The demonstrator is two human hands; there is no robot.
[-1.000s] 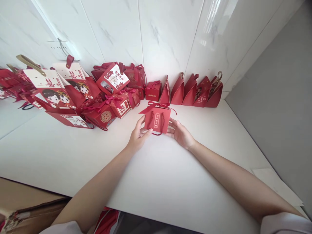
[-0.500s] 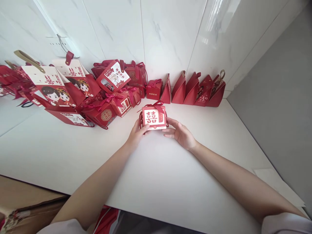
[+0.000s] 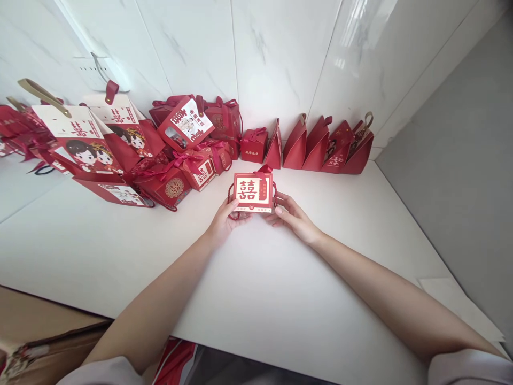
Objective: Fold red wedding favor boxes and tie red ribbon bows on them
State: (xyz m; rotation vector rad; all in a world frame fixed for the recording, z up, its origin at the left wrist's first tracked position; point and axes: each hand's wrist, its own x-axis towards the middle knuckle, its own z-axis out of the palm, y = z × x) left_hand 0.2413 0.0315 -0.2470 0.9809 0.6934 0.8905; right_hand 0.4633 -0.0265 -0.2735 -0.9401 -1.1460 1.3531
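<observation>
A small red and white gift box [image 3: 253,191] with a red ribbon bow on top and cord handles at its sides faces me over the middle of the table. My left hand [image 3: 225,220] grips its left side, thumb on the front face and fingers under it. At the lower right corner, my right hand [image 3: 294,218] has its thumb and fingers around the edge, some fingertips hidden beneath the box. Just behind it stands a small red box [image 3: 254,145] with a ribbon. To its left is another ribboned box [image 3: 201,172] with a white front.
Several red pointed boxes [image 3: 294,144] line the tiled wall at right. Many boxes crowd the left, including a tall one with cartoon figures [image 3: 86,152] and a tilted one with a window [image 3: 188,123]. White paper [image 3: 452,299] lies at right; a cardboard carton [image 3: 36,315] stands below left.
The box has tipped so its front faces me more squarely. My right hand has closed in, its thumb coming to the box's right edge.
</observation>
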